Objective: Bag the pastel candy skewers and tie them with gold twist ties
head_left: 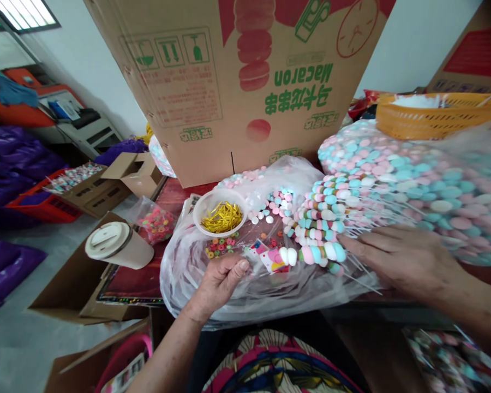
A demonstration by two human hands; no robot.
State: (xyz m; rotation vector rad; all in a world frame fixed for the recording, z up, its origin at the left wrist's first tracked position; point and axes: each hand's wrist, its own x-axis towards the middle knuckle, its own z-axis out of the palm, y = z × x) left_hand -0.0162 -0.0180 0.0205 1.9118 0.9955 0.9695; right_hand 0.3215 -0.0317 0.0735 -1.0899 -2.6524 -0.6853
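Observation:
My left hand [223, 284] is closed, with thumb and fingers pinching a see-through plastic bag [270, 259] printed with bright dots and patches. A marshmallow skewer [313, 254] in pink, blue and white lies level, its left tip at the bag's mouth; whether it is inside, I cannot tell. At the skewer's right end my right hand [405, 262] is closed on the stick, its fingers partly hidden. Just behind that hand lies a pile of finished skewers [323, 210], white sticks pointing right. A bowl [198, 215] of gold twist ties [223, 217] stands beyond my left hand.
A big cardboard box [245, 131] stands at the back. Bagged marshmallows [450, 191] fill the right, below an orange basket [437, 117]. Small candy rings [221, 246] and loose marshmallows [280, 202] lie on plastic sheeting [180, 284]. A lidded cup [123, 245] stands left.

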